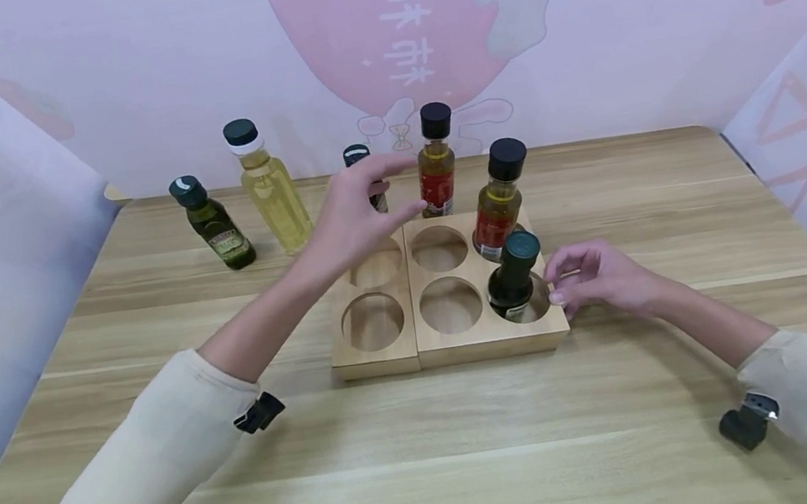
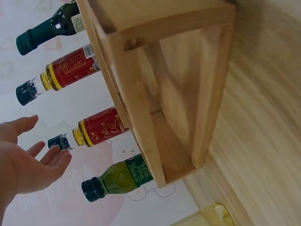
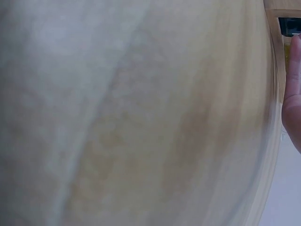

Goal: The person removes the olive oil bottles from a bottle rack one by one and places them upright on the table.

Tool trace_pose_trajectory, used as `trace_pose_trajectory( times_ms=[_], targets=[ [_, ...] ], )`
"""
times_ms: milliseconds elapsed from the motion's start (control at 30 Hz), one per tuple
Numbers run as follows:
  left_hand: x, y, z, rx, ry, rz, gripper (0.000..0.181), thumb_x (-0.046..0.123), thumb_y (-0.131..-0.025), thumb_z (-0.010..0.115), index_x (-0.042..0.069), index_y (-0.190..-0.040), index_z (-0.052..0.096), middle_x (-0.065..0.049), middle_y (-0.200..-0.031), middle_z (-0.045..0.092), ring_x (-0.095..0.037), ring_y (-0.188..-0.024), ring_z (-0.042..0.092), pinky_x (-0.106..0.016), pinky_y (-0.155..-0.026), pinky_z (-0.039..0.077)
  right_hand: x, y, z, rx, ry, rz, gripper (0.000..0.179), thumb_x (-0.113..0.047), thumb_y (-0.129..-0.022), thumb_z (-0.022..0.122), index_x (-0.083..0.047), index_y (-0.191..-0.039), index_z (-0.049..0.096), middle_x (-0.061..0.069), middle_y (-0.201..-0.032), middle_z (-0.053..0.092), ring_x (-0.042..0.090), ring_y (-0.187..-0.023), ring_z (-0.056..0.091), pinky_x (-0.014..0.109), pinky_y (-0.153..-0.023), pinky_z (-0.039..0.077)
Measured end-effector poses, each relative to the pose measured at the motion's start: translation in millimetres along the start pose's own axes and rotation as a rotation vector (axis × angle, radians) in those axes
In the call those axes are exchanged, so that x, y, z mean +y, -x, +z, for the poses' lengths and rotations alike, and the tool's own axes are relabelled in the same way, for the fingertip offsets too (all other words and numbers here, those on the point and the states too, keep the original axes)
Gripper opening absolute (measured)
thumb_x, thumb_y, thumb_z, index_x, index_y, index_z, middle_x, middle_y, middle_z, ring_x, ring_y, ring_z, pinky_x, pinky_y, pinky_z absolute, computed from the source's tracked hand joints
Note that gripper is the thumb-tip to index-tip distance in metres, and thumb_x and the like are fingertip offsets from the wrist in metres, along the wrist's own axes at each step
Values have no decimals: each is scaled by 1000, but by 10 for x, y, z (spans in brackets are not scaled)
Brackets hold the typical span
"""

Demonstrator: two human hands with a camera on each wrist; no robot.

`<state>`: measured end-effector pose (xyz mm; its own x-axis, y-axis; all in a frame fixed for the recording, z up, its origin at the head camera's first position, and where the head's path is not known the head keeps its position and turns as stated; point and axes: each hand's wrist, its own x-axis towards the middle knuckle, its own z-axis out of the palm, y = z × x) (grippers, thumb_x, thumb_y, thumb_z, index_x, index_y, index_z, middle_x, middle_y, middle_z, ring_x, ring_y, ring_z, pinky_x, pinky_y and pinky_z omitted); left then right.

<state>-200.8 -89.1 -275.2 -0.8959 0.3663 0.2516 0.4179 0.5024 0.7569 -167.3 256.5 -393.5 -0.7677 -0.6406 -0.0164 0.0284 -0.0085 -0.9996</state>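
My left hand hovers over the back of a wooden bottle rack, thumb and fingers spread apart, nothing between them. Just beyond its fingertips stands a red-labelled olive oil bottle with a black cap. A green bottle is partly hidden behind this hand in the head view. My right hand touches the rack's right side with its fingertips. Beside it, a dark green bottle sits in the front right hole, and another red-labelled bottle stands behind that one.
Left of the rack, a small dark green bottle and a taller bottle of pale yellow oil stand on the wooden table. Round holes show in the rack's left and middle columns. A printed pink backdrop rises behind the table.
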Motion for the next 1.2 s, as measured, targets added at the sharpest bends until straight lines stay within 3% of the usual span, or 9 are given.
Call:
trace_pose_trajectory(
  times_ms=[200, 533, 933, 1200],
  targets=[
    [-101, 168, -21, -60, -30, 16, 41, 6, -93, 78, -4, -131, 67, -19, -136, 65, -34, -125, 63, -43, -110, 51, 1, 0, -5, 0, -5, 1, 23, 15, -90, 66, -5, -100, 69, -1, -89, 69, 12, -74, 68, 32, -64, 64],
    [-445, 323, -144, -137, -32, 20, 44, 2, -90, 80, -8, -130, 66, -23, -135, 65, -37, -131, 58, -48, -112, 49, -8, 2, -5, -10, -23, 3, 20, 12, -91, 67, -4, -101, 69, -1, -90, 69, 12, -75, 67, 32, -65, 64],
    [-710, 383, -303, -247, -189, -33, 75, 20, -82, 89, -8, -143, 55, -27, -149, 52, -44, -142, 45, -58, -122, 33, -8, 0, -4, -9, -16, 3, 19, 13, -91, 67, -3, -101, 69, -1, -89, 70, 11, -75, 68, 32, -64, 64],
    [-862, 369, -343, -283, -257, -69, 89, 31, -77, 93, -5, -147, 52, -27, -153, 48, -46, -144, 41, -64, -121, 31, -3, -1, -7, -11, -12, 2, 19, 12, -91, 68, -5, -101, 70, 0, -89, 70, 12, -75, 68, 32, -65, 64]
  ],
)
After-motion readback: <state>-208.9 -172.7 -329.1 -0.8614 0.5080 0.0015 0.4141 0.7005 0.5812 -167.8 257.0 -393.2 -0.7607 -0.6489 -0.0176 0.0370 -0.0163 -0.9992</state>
